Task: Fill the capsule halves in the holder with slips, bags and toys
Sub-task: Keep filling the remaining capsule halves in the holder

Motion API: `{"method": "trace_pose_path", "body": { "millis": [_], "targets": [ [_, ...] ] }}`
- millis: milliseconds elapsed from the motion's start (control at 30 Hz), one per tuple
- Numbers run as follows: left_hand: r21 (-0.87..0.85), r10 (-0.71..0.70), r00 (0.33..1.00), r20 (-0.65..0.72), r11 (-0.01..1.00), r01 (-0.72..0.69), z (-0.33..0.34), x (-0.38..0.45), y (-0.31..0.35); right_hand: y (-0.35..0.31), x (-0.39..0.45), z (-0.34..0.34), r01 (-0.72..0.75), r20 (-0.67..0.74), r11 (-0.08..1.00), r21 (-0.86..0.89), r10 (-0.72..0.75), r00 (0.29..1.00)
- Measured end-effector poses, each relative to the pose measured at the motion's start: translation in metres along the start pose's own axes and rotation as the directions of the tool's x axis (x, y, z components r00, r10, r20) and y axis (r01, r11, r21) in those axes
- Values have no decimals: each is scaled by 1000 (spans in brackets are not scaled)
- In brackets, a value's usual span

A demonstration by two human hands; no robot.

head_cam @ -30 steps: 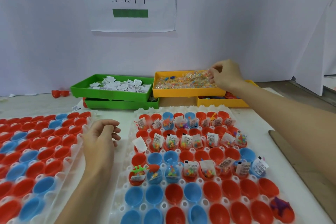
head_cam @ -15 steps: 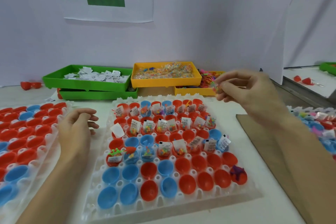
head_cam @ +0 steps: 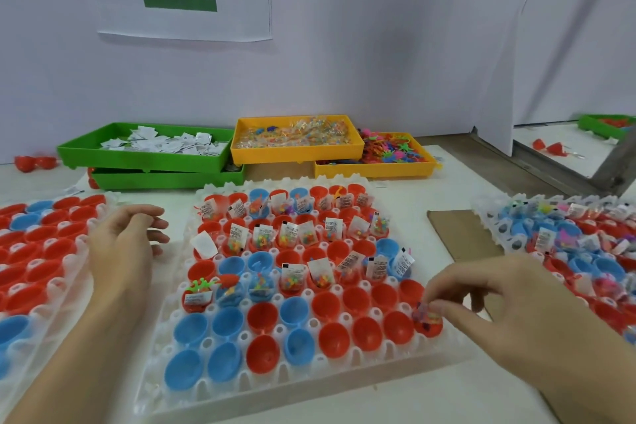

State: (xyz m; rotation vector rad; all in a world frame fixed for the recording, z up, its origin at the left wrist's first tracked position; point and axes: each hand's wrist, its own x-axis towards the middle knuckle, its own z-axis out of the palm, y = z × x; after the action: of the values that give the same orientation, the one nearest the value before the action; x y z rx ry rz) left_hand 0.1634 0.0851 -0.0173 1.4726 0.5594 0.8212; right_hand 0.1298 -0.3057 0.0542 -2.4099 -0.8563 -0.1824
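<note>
A translucent white holder (head_cam: 344,373) in front of me carries red and blue capsule halves. Its far rows hold slips, small bags and toys; the near rows are mostly bare. My right hand (head_cam: 509,306) pinches a small clear bag of coloured bits (head_cam: 426,312) over a red half (head_cam: 428,325) at the holder's right edge, where a dark toy lies. My left hand (head_cam: 120,248) hovers with loosely curled fingers, holding nothing, between this holder and the left one. Behind are a green tray of slips (head_cam: 82,153), a yellow tray of bags (head_cam: 296,151) and a yellow tray of toys (head_cam: 371,170).
A second holder (head_cam: 65,296) with unfilled red and blue halves lies to the left. A third holder (head_cam: 488,213), filled, lies to the right beyond a brown cardboard sheet (head_cam: 457,234). A white wall with a paper sign stands behind. Loose red halves (head_cam: 34,162) sit far left.
My right hand has come from the yellow bag tray back and down to the holder's right edge, carrying a small bag. My left hand has stayed about where it was.
</note>
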Motion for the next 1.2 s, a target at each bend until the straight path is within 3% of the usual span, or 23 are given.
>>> {"method": "trace_pose_path", "body": {
  "millis": [1200],
  "targets": [
    [3,27,1000,14,1000,-27,3,-6,6,8,-7,10,34,-22,996,-82,-36,999]
  ]
}}
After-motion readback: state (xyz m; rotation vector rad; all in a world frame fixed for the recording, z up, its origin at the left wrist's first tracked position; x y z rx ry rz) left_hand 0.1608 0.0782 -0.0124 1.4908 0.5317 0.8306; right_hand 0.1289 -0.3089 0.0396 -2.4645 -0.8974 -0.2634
